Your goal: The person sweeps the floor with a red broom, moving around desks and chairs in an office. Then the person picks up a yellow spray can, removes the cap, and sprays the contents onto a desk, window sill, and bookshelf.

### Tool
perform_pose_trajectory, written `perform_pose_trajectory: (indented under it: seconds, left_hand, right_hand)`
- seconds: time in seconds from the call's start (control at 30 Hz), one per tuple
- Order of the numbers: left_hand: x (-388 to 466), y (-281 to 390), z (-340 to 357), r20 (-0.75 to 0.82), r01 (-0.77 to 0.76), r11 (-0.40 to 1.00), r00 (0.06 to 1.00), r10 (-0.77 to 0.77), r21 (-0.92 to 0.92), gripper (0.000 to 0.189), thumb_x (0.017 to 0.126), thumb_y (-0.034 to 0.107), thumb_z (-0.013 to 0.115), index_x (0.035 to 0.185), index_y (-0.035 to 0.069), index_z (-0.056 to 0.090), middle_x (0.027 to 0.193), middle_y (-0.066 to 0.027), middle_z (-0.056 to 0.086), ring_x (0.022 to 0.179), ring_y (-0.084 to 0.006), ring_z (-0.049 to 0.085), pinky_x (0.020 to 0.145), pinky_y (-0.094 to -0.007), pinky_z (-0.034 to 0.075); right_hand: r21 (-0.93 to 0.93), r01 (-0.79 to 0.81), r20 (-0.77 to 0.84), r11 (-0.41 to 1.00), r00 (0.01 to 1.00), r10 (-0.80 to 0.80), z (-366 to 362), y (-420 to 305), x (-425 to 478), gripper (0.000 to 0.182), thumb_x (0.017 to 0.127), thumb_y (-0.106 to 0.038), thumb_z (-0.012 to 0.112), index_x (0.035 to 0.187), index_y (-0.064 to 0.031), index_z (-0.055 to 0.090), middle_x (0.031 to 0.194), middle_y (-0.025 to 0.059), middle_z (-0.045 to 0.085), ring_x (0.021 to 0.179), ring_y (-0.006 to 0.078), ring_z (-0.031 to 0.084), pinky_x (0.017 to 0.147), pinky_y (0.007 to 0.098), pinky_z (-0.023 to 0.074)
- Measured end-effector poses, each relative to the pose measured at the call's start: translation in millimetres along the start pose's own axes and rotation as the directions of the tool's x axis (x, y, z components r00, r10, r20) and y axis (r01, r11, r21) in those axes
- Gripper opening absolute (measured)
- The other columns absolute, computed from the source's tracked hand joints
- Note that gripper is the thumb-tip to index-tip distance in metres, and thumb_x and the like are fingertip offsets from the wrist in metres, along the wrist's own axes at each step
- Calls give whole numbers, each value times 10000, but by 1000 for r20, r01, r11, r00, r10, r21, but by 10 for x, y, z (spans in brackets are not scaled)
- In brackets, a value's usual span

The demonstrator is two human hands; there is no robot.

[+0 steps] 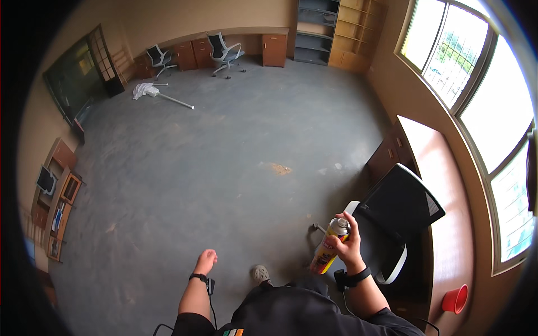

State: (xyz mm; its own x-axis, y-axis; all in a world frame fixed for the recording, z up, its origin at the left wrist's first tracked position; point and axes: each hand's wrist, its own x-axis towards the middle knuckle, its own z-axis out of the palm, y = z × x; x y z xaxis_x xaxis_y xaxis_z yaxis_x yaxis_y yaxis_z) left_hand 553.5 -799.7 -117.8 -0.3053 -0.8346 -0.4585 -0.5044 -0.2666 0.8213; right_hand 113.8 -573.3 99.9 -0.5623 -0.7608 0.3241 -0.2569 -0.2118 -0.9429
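Note:
My right hand (351, 248) is wrapped around a yellow and red aerosol can (330, 248) with a bare metal top. The can leans, its top tilted away from me, and bears printed writing and pictures. Just behind it stands a black mesh office chair (401, 206) with white armrests. My left hand (205, 261) hangs over the grey floor (176, 210) with its fingers curled in, and I see nothing in it. Dark bands with small devices are strapped to both wrists. One shoe (261, 274) shows on the floor between my arms.
Along the window on the right runs a brown desk (449, 235) with a red plastic cup (455, 299) lying on it. Sandy debris (280, 169) marks the floor ahead. Farther off lies a white pole (176, 101) with crumpled plastic (144, 90). Office chairs (222, 50) and shelves (313, 35) line the far wall.

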Motion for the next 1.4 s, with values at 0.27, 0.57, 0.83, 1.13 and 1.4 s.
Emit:
perform_pose_trajectory:
  seconds: [0.27,0.57,0.83,1.13,1.4]
  left_hand:
    - [1105,261,434,287,33,992,956,-66,118,226,933,214,523,1018,13,582,848,-83,651,720,-143,626,682,-293,522]
    - [1774,-394,858,653,3,915,699,-290,403,287,897,247,555,1028,-3,603,831,-58,669,746,-144,640,630,-274,496]
    - [2921,1625,1068,457,1,799,820,-344,601,301,910,269,543,1046,10,613,964,-121,676,834,-203,633,732,-357,513]
    - [4056,3554,3202,699,-250,949,713,46,193,287,928,209,559,1143,19,561,951,-78,643,806,-169,626,717,-318,513]
    - [5570,3645,3754,812,-280,861,539,-224,424,262,950,188,503,1149,21,534,929,-107,648,806,-193,643,704,-338,523]
  right_hand:
    - [-54,102,-355,993,928,-114,-308,-205,706,721,759,61,615,1412,-91,350,1256,105,522,1063,184,564,923,335,466]
    - [-327,134,-638,936,699,-323,-1612,-108,1329,656,724,76,615,1336,-89,445,1215,110,503,1045,184,552,908,322,478]
    - [-613,110,-622,783,544,-564,-2810,74,1938,637,700,1,676,1296,-71,462,1204,134,518,1069,221,533,914,348,460]
    - [-732,-46,-639,679,390,-663,-3584,246,2689,655,691,28,671,1295,-74,440,1202,139,513,1077,245,530,929,369,453]
    - [-732,-122,-654,671,404,-640,-3786,506,3235,669,659,48,650,1285,-82,451,1184,151,518,1078,253,532,945,381,444]
